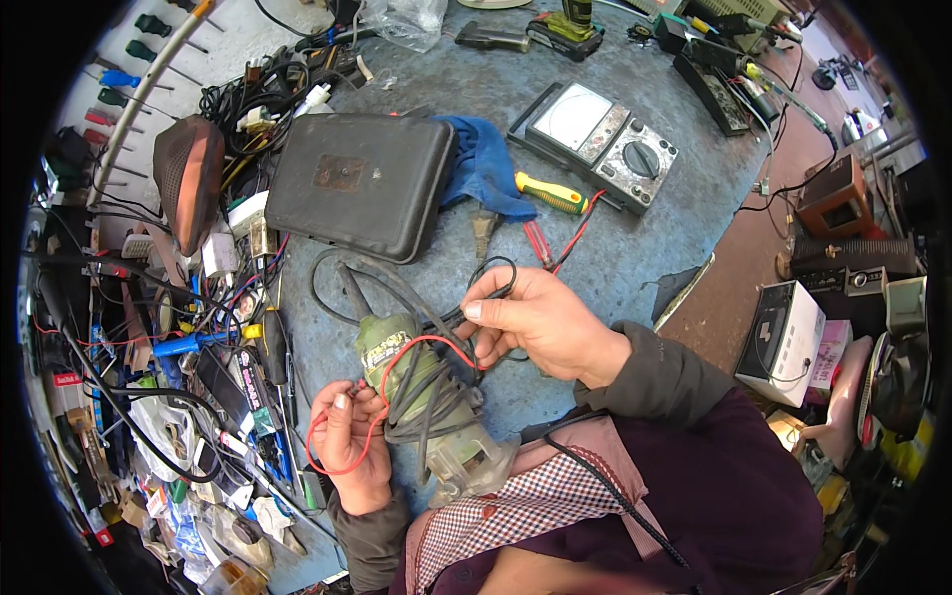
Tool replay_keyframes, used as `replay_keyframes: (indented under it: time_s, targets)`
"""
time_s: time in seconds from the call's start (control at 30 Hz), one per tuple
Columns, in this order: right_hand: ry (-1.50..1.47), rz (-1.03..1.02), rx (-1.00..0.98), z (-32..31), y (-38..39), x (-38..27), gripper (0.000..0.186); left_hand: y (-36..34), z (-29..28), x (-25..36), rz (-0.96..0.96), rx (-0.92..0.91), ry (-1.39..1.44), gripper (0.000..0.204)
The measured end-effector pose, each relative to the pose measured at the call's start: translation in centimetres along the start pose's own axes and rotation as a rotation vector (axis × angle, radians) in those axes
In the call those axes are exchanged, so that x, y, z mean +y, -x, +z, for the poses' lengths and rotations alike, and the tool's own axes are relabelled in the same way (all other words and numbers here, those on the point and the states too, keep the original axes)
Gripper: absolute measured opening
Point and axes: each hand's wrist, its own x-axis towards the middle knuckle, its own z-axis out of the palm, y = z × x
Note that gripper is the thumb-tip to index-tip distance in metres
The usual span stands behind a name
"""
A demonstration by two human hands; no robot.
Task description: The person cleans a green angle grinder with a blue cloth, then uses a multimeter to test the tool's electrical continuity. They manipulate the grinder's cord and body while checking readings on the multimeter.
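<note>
A green power tool (397, 347) with a clear plastic base lies at the bench's front, black cord wound round its body. My left hand (355, 436) is left of it, fingers pinched on a red wire (426, 337) that loops across the tool. My right hand (535, 322) is above and right of the tool, fingers curled on black cord near where the red wire runs. An analog multimeter (595, 149), a yellow-green screwdriver (550, 191), red probes (535, 243), a blue cloth (471, 159) and a black case (357, 188) lie beyond my hands.
The blue bench (674, 129) has a cordless tool (565, 35) at the back. A dense heap of cables, tools and parts (198, 397) crowds the left, with screwdrivers racked beyond. A brown shoe-like object (186, 183) sits there. Boxes and appliances (783, 342) stand on the right.
</note>
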Motion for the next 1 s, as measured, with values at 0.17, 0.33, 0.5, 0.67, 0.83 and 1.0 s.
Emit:
replay_keyframes:
  time_s: [0.17,0.33,0.5,0.67,0.83,1.0]
  targets:
    - [0.025,-0.002,0.007,0.0,0.0,0.0,0.02,0.1,0.1,-0.1,0.01,0.011,-0.035,0.025]
    - [-0.001,0.014,0.01,-0.1,-0.2,0.0,0.02,0.4,1.0,-0.2,0.048,0.021,-0.114,0.024]
    - [-0.026,0.039,-0.006,-0.2,-0.2,-0.1,0.019,0.4,1.1,0.2,-0.014,0.035,-0.076,0.023]
    - [-0.01,0.037,-0.02,-0.3,-0.3,-0.1,0.018,0.2,-0.1,-0.2,-0.004,0.008,-0.043,0.025]
    - [-0.003,0.026,-0.016,-0.2,-0.3,-0.1,0.017,0.3,0.4,-0.2,0.02,0.016,-0.062,0.025]
    - [0.003,0.028,-0.015,-0.3,-0.4,-0.1,0.017,0.4,1.0,-0.2,0.027,0.016,-0.123,0.022]
